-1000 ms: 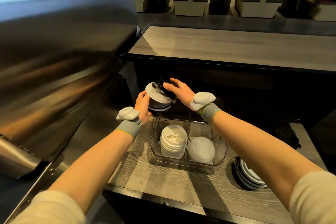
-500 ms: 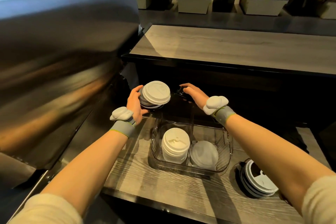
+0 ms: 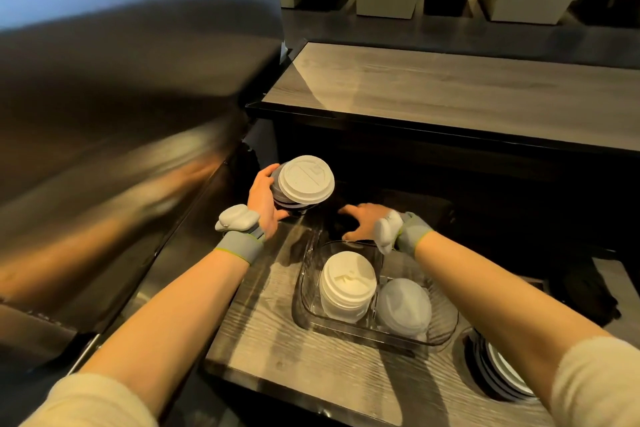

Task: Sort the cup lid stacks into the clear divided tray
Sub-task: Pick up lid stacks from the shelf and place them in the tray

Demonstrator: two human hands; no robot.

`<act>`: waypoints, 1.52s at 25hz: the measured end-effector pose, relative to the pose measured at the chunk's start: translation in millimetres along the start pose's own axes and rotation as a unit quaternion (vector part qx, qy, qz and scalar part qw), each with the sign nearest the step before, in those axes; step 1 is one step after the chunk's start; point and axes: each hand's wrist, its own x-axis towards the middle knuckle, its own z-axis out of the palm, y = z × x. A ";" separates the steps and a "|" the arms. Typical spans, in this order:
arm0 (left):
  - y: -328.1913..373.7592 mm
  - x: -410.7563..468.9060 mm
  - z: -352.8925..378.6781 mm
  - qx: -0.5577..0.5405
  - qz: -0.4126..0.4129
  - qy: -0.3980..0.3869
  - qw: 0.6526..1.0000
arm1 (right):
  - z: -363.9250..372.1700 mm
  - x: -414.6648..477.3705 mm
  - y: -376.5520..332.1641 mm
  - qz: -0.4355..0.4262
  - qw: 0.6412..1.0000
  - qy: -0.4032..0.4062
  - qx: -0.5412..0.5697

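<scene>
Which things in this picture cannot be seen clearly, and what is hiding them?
- Far compartments of the clear tray, head view: dark, and the right hand covers them.
- Right hand's grip: fingertips lost in shadow, so open or closed is unclear.
- Lid stack at lower right: the right forearm covers it.
- Lower lids of the stack in the left hand: dark, count unreadable.
- Steel surface on the left: blurred.

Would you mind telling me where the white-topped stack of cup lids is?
The white-topped lid stack is held in the left hand, left of and beyond the clear divided tray.
</scene>
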 end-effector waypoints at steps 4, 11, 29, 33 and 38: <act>0.9 -5.4 8.9 0.031 0.005 -0.008 0.999 | -18.4 -2.2 -0.4 0.018 0.976 0.181 0.119; -4.1 -31.3 37.2 0.043 0.005 -0.045 0.998 | -40.0 -40.5 -24.0 -0.110 0.945 0.213 0.223; -30.2 -56.3 59.2 0.114 0.038 -0.006 0.993 | 17.0 -44.4 66.6 0.191 0.948 0.165 0.194; -35.8 -53.1 62.1 0.132 0.034 -0.011 0.991 | 27.4 -31.3 71.5 0.190 0.960 0.109 0.177; -39.9 -49.4 67.7 0.185 0.034 -0.027 0.982 | 5.3 -41.1 67.9 0.123 0.932 0.229 0.251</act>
